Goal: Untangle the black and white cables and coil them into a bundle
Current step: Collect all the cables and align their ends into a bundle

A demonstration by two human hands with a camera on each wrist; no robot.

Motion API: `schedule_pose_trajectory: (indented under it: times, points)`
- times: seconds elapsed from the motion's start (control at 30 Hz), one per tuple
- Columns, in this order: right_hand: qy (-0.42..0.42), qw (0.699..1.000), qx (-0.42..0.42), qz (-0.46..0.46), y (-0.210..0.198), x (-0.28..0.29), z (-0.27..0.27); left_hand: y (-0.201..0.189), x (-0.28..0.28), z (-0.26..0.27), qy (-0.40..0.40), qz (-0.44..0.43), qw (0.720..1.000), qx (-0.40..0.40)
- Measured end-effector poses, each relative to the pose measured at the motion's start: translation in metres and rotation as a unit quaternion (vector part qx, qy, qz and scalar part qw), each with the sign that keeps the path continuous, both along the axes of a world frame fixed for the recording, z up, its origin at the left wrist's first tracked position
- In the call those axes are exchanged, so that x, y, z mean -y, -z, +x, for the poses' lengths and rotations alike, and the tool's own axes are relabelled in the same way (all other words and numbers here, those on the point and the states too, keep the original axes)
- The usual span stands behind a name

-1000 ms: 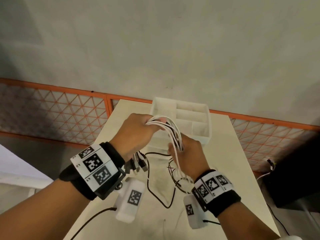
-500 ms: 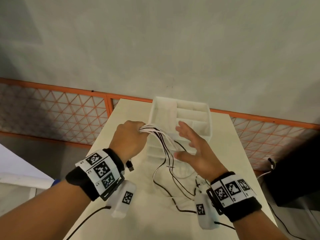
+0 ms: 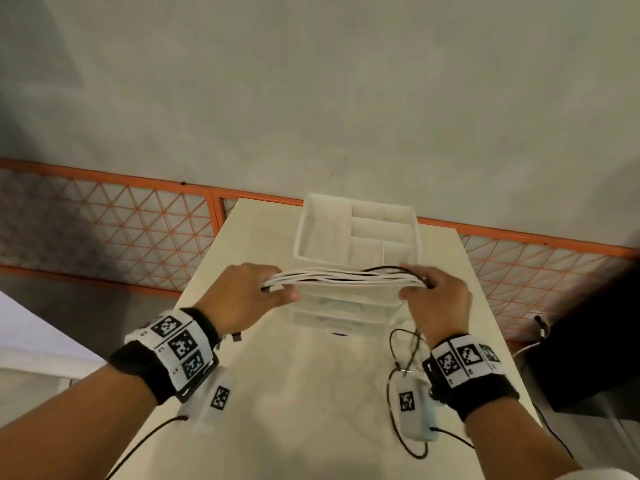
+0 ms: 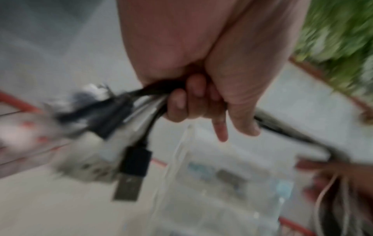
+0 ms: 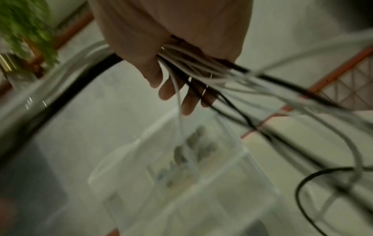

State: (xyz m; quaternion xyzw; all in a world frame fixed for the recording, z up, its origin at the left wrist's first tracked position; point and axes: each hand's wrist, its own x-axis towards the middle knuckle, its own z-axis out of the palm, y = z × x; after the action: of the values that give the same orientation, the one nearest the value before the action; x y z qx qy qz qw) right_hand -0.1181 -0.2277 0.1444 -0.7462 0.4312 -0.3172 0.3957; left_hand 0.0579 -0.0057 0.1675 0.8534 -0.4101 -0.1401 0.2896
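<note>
Cables: my bundle of white and black cables runs nearly straight and level between my two hands, mostly white strands with a black one along the top, above the table.
Left hand: my left hand is curled tight round one end; a black USB plug dangles below it.
Right hand: my right hand wraps its fingers loosely round the strands, and loose ends trail down in loops.
Behind: a white divided organizer sits just beyond the cables.
</note>
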Motion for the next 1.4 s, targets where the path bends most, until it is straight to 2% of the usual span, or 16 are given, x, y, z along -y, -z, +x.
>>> schedule_pose_trajectory:
  times: [0.13,0.27,0.37,0.47,0.6,0.67,0.77,0.87,0.93,1.03,1.13,1.2,1.23,1.3,1.33,1.4]
  points:
    - [-0.005,0.991,0.12,-0.055,-0.022,-0.002,0.006,0.056,-0.003,-0.006,-0.016,0.009,0.995,-0.093]
    - [-0.094,0.991,0.075,-0.051,-0.023,-0.013,0.007,0.082,-0.012,-0.008,0.035,0.027,0.968,-0.247]
    - [-0.13,0.99,0.045,-0.042,-0.02,-0.018,0.01,0.066,-0.007,-0.014,0.116,0.038,0.955,-0.272]
    - [-0.169,0.984,0.032,-0.038,-0.02,-0.036,0.02,0.028,0.014,-0.027,0.153,-0.021,0.95,-0.27]
    - [-0.214,0.976,0.026,-0.033,-0.022,-0.044,0.025,-0.021,0.047,-0.057,0.141,-0.097,0.949,-0.266]
    - [-0.193,0.978,0.032,-0.065,-0.02,-0.038,0.022,-0.036,0.053,-0.07,0.115,-0.128,0.951,-0.255]
    - [-0.169,0.983,0.051,-0.051,-0.013,-0.024,0.013,-0.058,0.054,-0.077,0.049,-0.186,0.943,-0.271]
    - [-0.143,0.989,0.007,-0.045,0.0,-0.012,0.002,-0.078,0.048,-0.071,0.005,-0.212,0.942,-0.26]
    - [-0.108,0.994,-0.012,-0.019,0.012,-0.002,-0.008,-0.078,0.044,-0.061,-0.004,-0.194,0.955,-0.226]
    - [-0.056,0.993,0.079,0.061,0.01,0.002,-0.016,-0.063,0.038,-0.044,-0.019,-0.095,0.985,-0.142]
    - [-0.083,0.987,0.125,0.06,0.001,-0.004,-0.02,-0.043,0.037,-0.035,-0.06,-0.077,0.991,-0.087]
    - [-0.143,0.989,0.028,0.012,0.007,-0.006,-0.023,-0.039,0.036,-0.031,-0.095,-0.127,0.98,-0.117]
    - [-0.176,0.982,-0.065,-0.008,0.015,-0.006,-0.025,-0.041,0.035,-0.028,-0.105,-0.156,0.972,-0.142]
    - [-0.223,0.936,-0.269,-0.034,0.034,-0.008,-0.028,-0.049,0.034,-0.025,-0.114,-0.203,0.957,-0.173]
    - [-0.234,0.911,-0.335,-0.049,0.042,-0.01,-0.029,-0.054,0.033,-0.024,-0.114,-0.222,0.952,-0.177]
    - [-0.235,0.892,-0.383,-0.058,0.053,-0.015,-0.029,-0.061,0.033,-0.022,-0.114,-0.246,0.946,-0.179]
